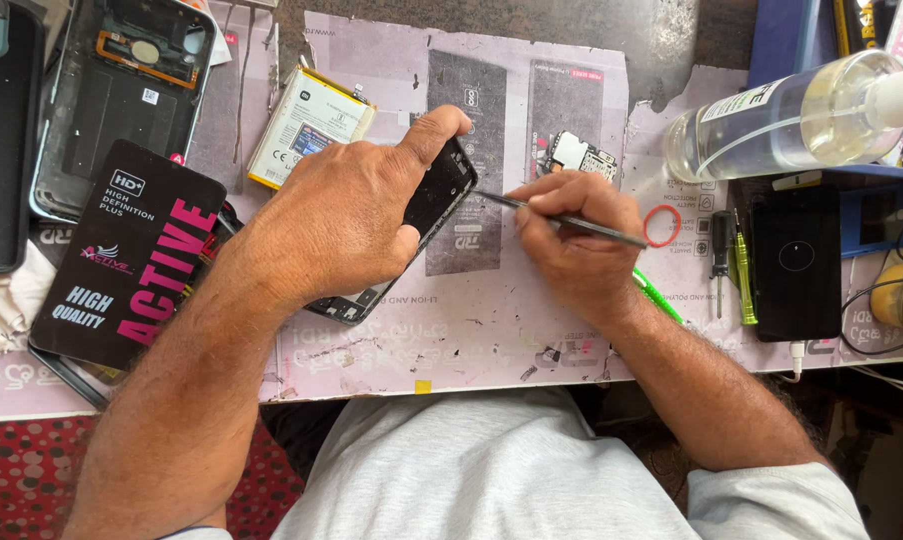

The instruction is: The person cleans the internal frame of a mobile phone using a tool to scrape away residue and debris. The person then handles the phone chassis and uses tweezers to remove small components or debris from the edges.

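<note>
Left hand [336, 225] at centre frame clamps a black phone frame [433, 205], fingers wrapped over its top, thumb tip pressing the upper edge. The frame lies diagonally on the pale work mat [491, 330], lower end poking out under the palm toward lower left.

Right hand [576, 245], just right of centre, closes on slim metal tweezers [571, 220] in a pen-style pinch; the tip touches the right edge of the phone frame, the rear end points right toward a red rubber ring [661, 226].

Small circuit board [576, 155] sits on the mat just above the right hand. Two dark grey rectangular sheets [466, 110] lie flat behind the phone frame, upper centre.

White-labelled phone battery [309, 125] lies tilted at upper left of centre, just above the left hand. Open phone back housing [121, 100] with orange trim at upper left. Black packaging box [126, 255] with pink and white lettering at left, beside the left forearm.

Clear plastic bottle [781, 115] lies on its side at upper right. Black phone [796, 262], screen up, at right edge, cable plugged at its bottom. Small screwdriver [719, 260] and yellow-green tool [745, 280] lie side by side between the red ring and that phone. A green pen-like tool [659, 297] is partly hidden under the right wrist.
</note>
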